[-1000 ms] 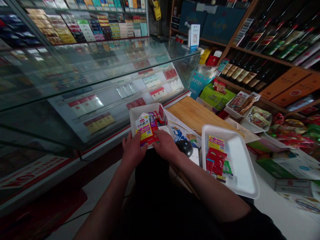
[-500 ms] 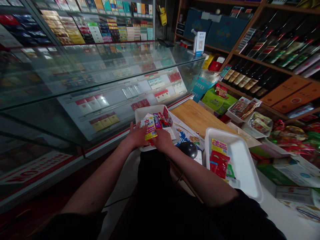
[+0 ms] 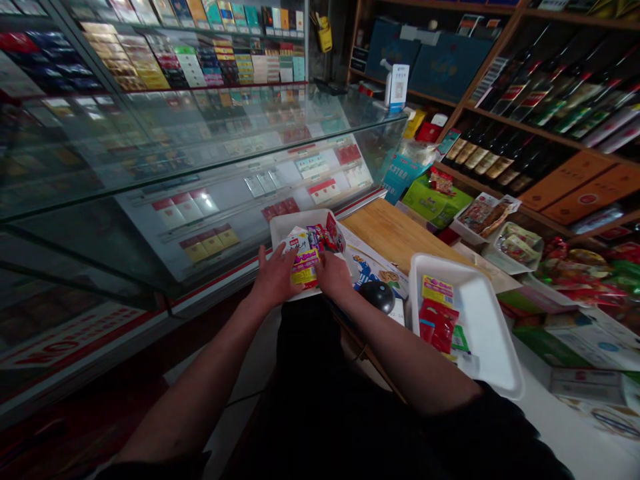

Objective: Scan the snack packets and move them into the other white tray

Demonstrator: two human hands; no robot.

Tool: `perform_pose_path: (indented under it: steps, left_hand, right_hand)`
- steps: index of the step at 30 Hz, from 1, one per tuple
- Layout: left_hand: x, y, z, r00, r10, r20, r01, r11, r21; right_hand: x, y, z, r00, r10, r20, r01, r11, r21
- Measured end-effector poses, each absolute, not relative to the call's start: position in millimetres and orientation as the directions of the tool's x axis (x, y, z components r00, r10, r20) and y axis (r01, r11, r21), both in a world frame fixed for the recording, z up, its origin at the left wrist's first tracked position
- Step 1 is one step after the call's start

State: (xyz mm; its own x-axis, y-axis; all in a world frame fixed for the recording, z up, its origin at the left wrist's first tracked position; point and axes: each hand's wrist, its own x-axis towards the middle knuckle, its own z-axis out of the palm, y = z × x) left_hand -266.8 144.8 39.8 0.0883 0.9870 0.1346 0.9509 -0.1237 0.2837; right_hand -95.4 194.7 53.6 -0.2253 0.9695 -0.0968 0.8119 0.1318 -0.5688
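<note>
Yellow-and-pink packet [image 3: 305, 268] lies in the small white tray, between the two hands, overlapping other snack packets. Biggest around it is the glass display counter [image 3: 220, 165], which runs across the left and middle with rows of small boxes under its panes, and at the right a wooden shelf [image 3: 550, 133] carries dark bottles lying at a slant in the view. Next comes a wooden tabletop [image 3: 395, 227], beside the counter's near corner. On the right stands the large white tray [image 3: 493, 320], its packets gathered along the left side: a yellow packet [image 3: 437, 289] at the top, a red packet [image 3: 437, 325] below it, a bit of green packet [image 3: 459, 339] showing beside that. Smaller, close to the counter's front, is the small white tray [image 3: 287, 221]. The left hand [image 3: 274, 277] reaches over its left side with fingers parted; the right hand [image 3: 334, 273] comes in opposite, fingers bent at the packet's right edge; whether either one actually grips it I cannot tell. A rounded black object [image 3: 377, 297] sits between the trays. Smallest is a purple packet [image 3: 315, 237], just above the yellow-and-pink one
</note>
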Motion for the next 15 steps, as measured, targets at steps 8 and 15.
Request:
perform_pose_path:
  steps: [8, 15]
  left_hand:
    - [-240.8, 134.6, 54.7, -0.157, 0.958, 0.241, 0.874, 0.021, 0.485]
    - [-211.3, 124.3, 70.7, -0.302, 0.935, 0.186, 0.739, 0.106, 0.666]
  right_hand:
    - [-77.0, 203.6, 74.7, -0.068, 0.995, -0.077, 0.63, -0.017, -0.776]
    - [-55.9, 196.9, 81.9, 0.04, 0.999, -0.003, 0.516, -0.023, -0.856]
